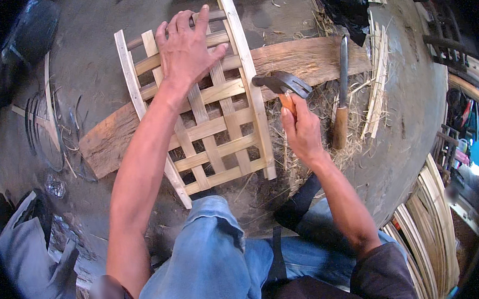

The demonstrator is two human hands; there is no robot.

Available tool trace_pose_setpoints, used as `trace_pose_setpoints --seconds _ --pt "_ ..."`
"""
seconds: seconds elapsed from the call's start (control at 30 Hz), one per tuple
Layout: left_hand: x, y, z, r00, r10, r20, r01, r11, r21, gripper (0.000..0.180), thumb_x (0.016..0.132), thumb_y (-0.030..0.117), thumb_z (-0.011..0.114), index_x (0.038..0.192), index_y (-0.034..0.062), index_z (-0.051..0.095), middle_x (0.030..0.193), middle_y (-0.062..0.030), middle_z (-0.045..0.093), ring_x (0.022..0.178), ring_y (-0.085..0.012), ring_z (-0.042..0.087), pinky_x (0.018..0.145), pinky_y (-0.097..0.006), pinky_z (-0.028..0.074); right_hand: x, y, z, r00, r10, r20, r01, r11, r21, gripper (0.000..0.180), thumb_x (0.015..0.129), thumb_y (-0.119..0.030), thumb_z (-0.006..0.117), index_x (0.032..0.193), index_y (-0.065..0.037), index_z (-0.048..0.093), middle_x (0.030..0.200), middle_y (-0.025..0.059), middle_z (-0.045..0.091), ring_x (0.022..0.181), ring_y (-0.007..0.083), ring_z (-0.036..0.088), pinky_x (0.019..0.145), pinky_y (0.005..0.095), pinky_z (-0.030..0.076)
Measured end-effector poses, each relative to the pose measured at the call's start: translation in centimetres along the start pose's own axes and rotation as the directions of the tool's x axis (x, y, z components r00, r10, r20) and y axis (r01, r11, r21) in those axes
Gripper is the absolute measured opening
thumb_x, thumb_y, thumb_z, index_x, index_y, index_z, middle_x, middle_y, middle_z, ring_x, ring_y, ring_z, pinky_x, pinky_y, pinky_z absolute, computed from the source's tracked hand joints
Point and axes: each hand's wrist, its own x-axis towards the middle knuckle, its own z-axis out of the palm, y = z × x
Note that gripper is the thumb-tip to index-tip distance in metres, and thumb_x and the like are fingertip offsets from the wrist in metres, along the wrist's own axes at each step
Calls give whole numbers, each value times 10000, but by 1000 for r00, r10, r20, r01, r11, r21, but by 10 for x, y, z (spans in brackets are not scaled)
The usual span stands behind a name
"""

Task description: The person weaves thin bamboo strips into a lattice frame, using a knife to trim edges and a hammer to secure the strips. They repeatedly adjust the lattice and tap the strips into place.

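Note:
A woven lattice panel of pale wooden strips point(232, 117), framed by two side rails, lies tilted across a rough plank point(311, 63). My left hand point(187, 51) rests on its far part with fingers spread over the strips. In my right hand point(304, 129) is a claw hammer point(283, 85), gripped by its orange handle close to the head. The hammer's striking face is at the panel's right rail; whether it touches, I cannot tell. A long-bladed knife point(340, 124) with a wooden handle lies to the right of that hand.
Thin split strips point(377, 81) and shavings are scattered at the right, near a black plastic bag point(346, 6). Long bent slats point(427, 220) are stacked at the lower right. My raised knee point(211, 222) is close to the panel's near end. Dark cloth lies at the left.

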Motion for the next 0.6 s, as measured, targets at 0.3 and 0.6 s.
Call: trace_pose_setpoints --seconds 0.3,0.6 --pt "3 -5 4 997 -75 35 76 997 -5 838 792 549 710 1495 156 477 1362 -171 523 1287 -331 482 1109 -517 304 53 -7 -9 984 -168 56 174 975 -140 250 986 -163 583 1167 -3 521 847 229 651 767 451 650 655 538 507" --pt "2 -7 5 996 -86 34 87 996 -27 847 761 548 739 1482 171 501 1350 -162 527 1272 -323 487 1101 -525 313 70 -1 -3 949 -261 176 298 926 -233 355 908 -131 656 1219 -13 532 927 223 670 819 419 671 693 503 550"
